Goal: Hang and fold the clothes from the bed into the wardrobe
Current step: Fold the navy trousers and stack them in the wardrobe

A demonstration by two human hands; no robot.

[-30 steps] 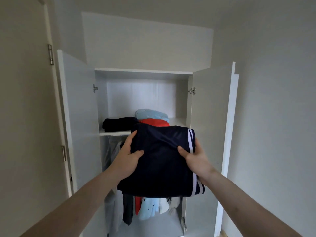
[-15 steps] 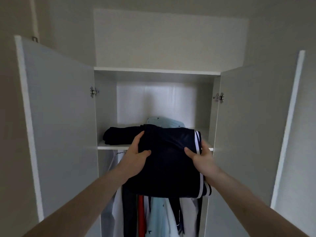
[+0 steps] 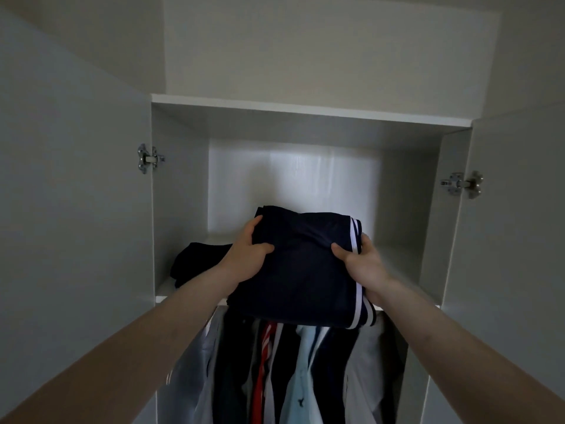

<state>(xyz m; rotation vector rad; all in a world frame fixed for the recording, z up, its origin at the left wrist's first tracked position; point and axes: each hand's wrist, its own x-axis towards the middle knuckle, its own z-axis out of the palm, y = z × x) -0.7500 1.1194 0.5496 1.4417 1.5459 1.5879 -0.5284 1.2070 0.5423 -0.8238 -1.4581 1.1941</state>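
A: What are the hands doing?

B: Both are on one thing. The left hand point(image 3: 247, 255) grips the left side of a folded navy garment with white side stripes point(image 3: 302, 270), thumb on top and fingers curled round the edge. The right hand point(image 3: 363, 264) pinches the striped right side the same way.

A: And where is the garment?

B: Held over the front edge of the white wardrobe shelf point(image 3: 191, 293), far end raised into the upper compartment, near end overhanging the edge above the rail. I can't tell whether its underside touches anything.

A: What else is on that shelf?

B: A dark folded piece of clothing point(image 3: 198, 258) towards the left front corner, partly behind the left forearm. Below the shelf hang pale blue, white, dark and red-striped clothes point(image 3: 293, 368). The wardrobe doors stand open on either side.

A: So which step is this?

B: Storing a folded item, I'd say; hanging looks largely done. The next move seems to call for sliding the bundle level towards the back of the shelf, beside the dark piece, then letting go with both hands together so the folds stay put.
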